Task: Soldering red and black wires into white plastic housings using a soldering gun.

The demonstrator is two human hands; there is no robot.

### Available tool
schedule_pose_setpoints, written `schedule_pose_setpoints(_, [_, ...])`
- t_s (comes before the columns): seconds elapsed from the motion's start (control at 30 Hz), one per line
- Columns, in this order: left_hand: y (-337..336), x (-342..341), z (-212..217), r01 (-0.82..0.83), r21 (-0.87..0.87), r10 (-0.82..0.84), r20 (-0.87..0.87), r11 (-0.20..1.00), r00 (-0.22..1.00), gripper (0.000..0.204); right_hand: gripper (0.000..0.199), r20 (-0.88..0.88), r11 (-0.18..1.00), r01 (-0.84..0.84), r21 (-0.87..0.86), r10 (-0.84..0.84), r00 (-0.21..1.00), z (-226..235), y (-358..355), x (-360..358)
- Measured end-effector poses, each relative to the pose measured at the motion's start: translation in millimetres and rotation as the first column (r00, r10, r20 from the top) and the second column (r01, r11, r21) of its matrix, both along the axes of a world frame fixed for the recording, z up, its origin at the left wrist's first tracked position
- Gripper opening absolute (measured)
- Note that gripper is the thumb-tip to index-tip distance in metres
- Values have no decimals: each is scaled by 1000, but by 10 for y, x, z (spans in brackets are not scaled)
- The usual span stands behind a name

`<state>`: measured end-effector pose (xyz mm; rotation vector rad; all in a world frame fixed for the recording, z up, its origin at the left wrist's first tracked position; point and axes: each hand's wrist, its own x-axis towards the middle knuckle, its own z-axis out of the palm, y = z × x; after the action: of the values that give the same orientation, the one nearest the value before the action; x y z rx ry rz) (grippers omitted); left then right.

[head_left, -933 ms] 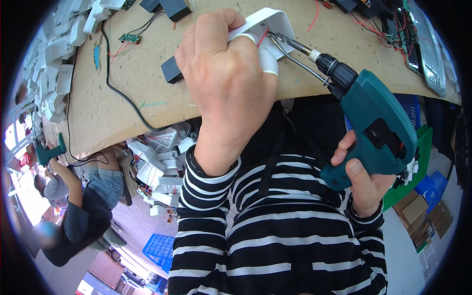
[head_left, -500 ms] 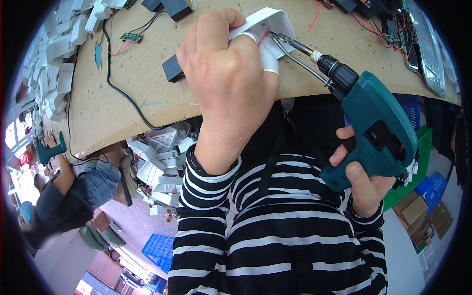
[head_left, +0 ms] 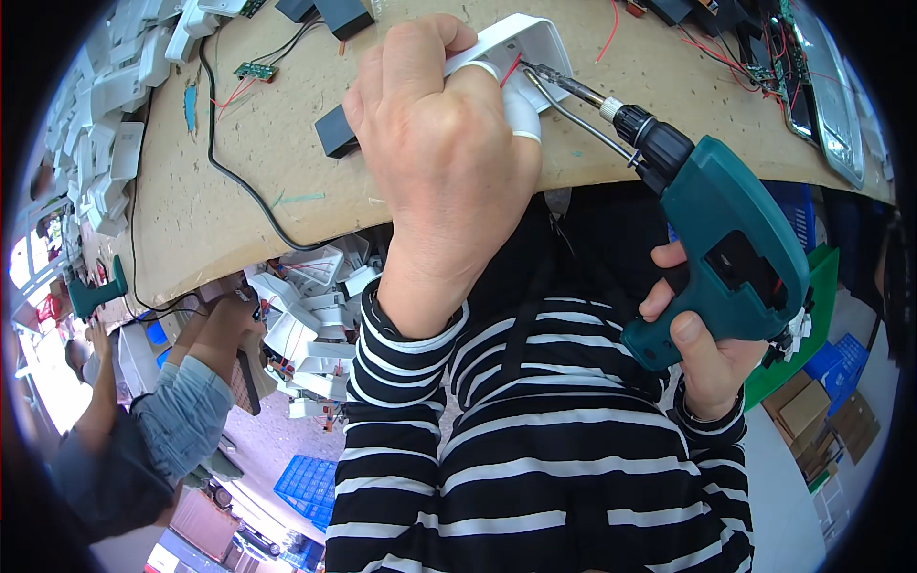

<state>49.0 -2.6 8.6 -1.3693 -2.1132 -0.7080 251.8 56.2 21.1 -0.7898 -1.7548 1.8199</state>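
My left hand (head_left: 444,158) is closed over a white plastic housing (head_left: 523,46) on the brown workbench (head_left: 258,181), with a white cot on one finger. Red wires show inside the housing. My right hand (head_left: 705,358) grips the handle of a teal cordless screwdriver (head_left: 735,253). Its long bit (head_left: 564,81) points up and left, with the tip at the housing's open side beside my left fingers. Most of the housing is hidden under my left hand.
A black block (head_left: 334,131) lies just left of my left hand. A black cable (head_left: 224,158) crosses the bench. White housings (head_left: 105,124) pile at the far left, circuit boards and wires (head_left: 764,48) at the far right. Another person (head_left: 143,420) crouches at lower left among white parts.
Both my hands and the screwdriver hold nearly the same position. The person at lower left has shifted and bent further down.
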Motion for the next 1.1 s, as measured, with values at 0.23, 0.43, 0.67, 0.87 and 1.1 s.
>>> schedule_pose_setpoints(0.23, [-6,-60,-24,-1,13,1,-22,1000,1000,14,62,16,1000,-10,5,10,1000,-19,17,-52])
schedule_pose_setpoints(0.43, [20,-52,-21,2,17,-2,4,1000,1000,14,62,18,1000,0,5,0,1000,8,32,-60])
schedule_pose_setpoints(0.67, [31,-48,2,6,1,-6,-23,1000,1000,14,63,7,1000,7,13,-7,1000,12,40,-30])
schedule_pose_setpoints(0.87, [34,-31,-3,5,14,-4,-17,1000,1000,13,66,8,1000,22,-10,-22,1000,18,32,-7])
schedule_pose_setpoints(1.1, [57,-25,-4,4,-3,-4,-20,1000,1000,12,68,-25,998,50,-39,-51,998,2,40,23])
